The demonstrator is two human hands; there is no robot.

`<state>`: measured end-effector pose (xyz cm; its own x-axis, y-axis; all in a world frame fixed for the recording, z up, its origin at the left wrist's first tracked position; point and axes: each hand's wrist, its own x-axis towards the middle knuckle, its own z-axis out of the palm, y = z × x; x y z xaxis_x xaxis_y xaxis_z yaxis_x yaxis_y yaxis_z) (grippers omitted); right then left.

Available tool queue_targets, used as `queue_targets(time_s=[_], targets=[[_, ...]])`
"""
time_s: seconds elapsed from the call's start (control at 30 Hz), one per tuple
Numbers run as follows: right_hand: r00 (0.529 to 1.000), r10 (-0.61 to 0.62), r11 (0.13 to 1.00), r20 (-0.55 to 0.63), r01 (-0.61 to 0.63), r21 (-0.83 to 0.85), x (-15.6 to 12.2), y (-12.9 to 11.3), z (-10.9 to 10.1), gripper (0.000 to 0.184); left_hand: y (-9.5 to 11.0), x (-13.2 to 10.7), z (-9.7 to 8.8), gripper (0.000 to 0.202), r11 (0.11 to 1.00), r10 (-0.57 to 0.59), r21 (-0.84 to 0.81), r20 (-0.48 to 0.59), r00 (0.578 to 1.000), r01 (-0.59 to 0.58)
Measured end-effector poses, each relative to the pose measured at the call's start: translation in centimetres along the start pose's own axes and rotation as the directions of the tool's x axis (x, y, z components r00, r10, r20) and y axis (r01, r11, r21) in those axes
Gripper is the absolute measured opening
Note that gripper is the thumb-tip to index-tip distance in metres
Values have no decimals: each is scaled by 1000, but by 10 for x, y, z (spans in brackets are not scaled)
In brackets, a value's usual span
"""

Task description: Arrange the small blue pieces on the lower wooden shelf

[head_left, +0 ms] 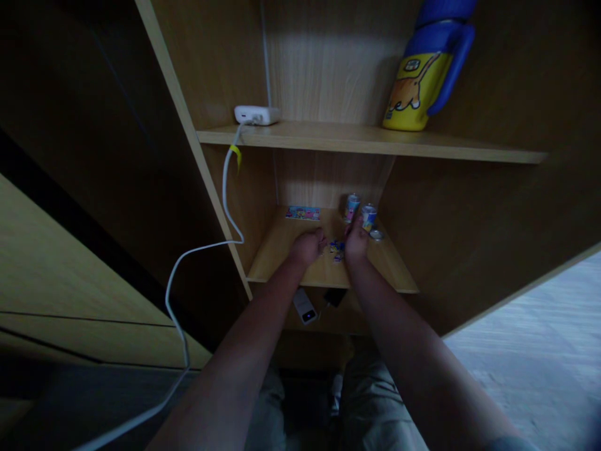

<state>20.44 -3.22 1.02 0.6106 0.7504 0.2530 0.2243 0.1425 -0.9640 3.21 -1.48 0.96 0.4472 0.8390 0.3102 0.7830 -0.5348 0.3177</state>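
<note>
Both arms reach into a wooden shelf unit. My left hand [307,245] rests on the lower shelf [277,260] with its fingers curled, just left of several small blue and pink pieces [337,248]. My right hand [357,241] lies on the same shelf to the right of those pieces, fingers toward two small printed cans [360,211] behind it. Whether either hand pinches a piece is too dark and small to tell. A small round lid [376,235] lies to the right of my right hand.
A colourful flat card [303,213] lies at the back of the lower shelf. The upper shelf [328,138] carries a white charger [256,114] with a hanging white cable [201,250] and a blue-and-yellow jug [429,69]. Below sit a white device [305,307] and a dark one [335,296].
</note>
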Motion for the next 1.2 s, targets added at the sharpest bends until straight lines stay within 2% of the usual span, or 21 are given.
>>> queue_targets(time_s=[0.13, 0.27, 0.33, 0.4, 0.47, 0.53, 0.67, 0.8, 1.0, 1.13, 1.2], targets=[[986, -167, 983, 3, 167, -72, -5, 2, 4, 73, 3, 1, 0, 38, 995, -53, 76, -64, 996, 58], [949, -278, 910, 148, 309, -276, -10, 3, 8, 67, 5, 2, -1, 44, 990, -50, 129, -78, 996, 60], [917, -289, 809, 274, 388, -442, -15, -1, 11, 53, 4, 3, -1, 43, 989, -64, 128, -74, 995, 73], [866, -293, 651, 406, 491, -578, -21, -6, 13, 42, 3, 3, -1, 41, 985, -77, 147, -80, 994, 88], [811, -299, 515, 503, 581, -631, -28, -13, 14, 41, 3, 2, -1, 35, 980, -77, 173, -109, 991, 95], [786, -299, 455, 541, 616, -643, -34, -19, 14, 42, 3, 2, -1, 29, 978, -77, 179, -155, 985, 104], [814, -287, 444, 505, 580, -683, -40, -22, 12, 43, 5, -1, -2, 31, 979, -132, 129, -197, 971, 160], [863, -254, 440, 436, 505, -743, -39, -16, 15, 46, 7, -1, -5, 38, 967, -211, 111, -151, 966, 229], [947, -47, 436, 318, 306, -847, -34, -4, 25, 68, 7, 1, -6, 40, 944, -274, 158, -114, 955, 290], [945, 96, 406, 313, 250, -879, -27, -3, 29, 81, 7, 3, -5, 43, 948, -253, 180, -78, 964, 263], [924, 109, 418, 366, 291, -861, -25, -4, 28, 79, 7, 4, -4, 42, 951, -240, 186, -57, 969, 246]])
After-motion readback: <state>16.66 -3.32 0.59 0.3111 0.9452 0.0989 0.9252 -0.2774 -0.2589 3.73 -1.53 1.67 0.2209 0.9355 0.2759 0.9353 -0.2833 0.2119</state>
